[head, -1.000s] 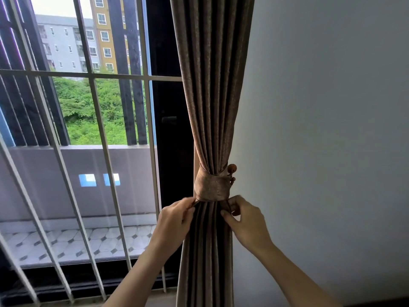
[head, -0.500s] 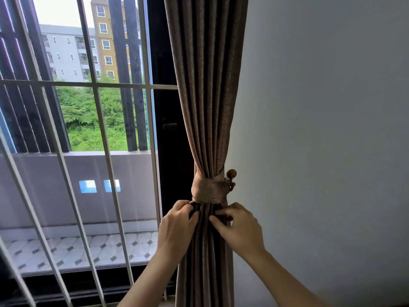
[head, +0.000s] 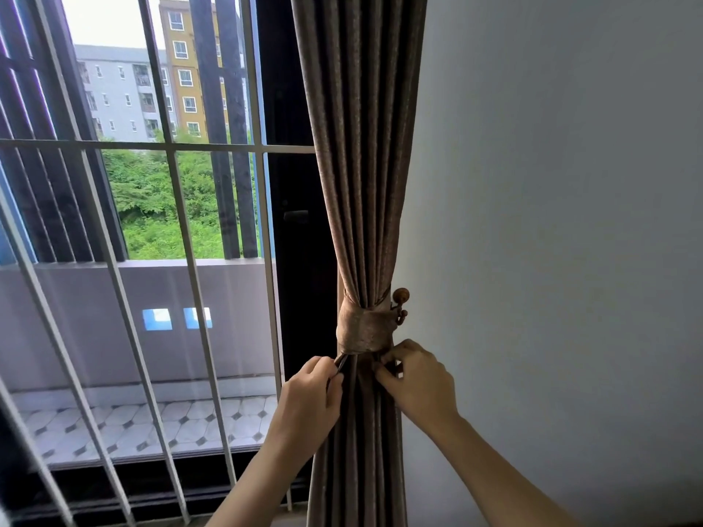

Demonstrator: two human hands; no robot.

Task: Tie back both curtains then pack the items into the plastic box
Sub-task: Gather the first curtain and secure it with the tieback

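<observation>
A brown curtain (head: 361,146) hangs gathered beside the wall, cinched at mid height by a matching fabric tieback (head: 363,330) looped onto a round brown wall hook (head: 400,296). My left hand (head: 310,401) pinches curtain folds on the left side just under the tieback. On the right side, right below the hook, my right hand (head: 416,382) grips the folds. The plastic box and the items are out of view.
A window with white metal bars (head: 178,260) fills the left, with a dark door frame (head: 300,222) next to the curtain. A plain grey wall (head: 551,241) takes up the right. A tiled balcony floor (head: 152,424) lies outside.
My hands have spread slightly apart on the folds below the tieback, the right one shifting toward the wall. The view has dropped a little and come closer.
</observation>
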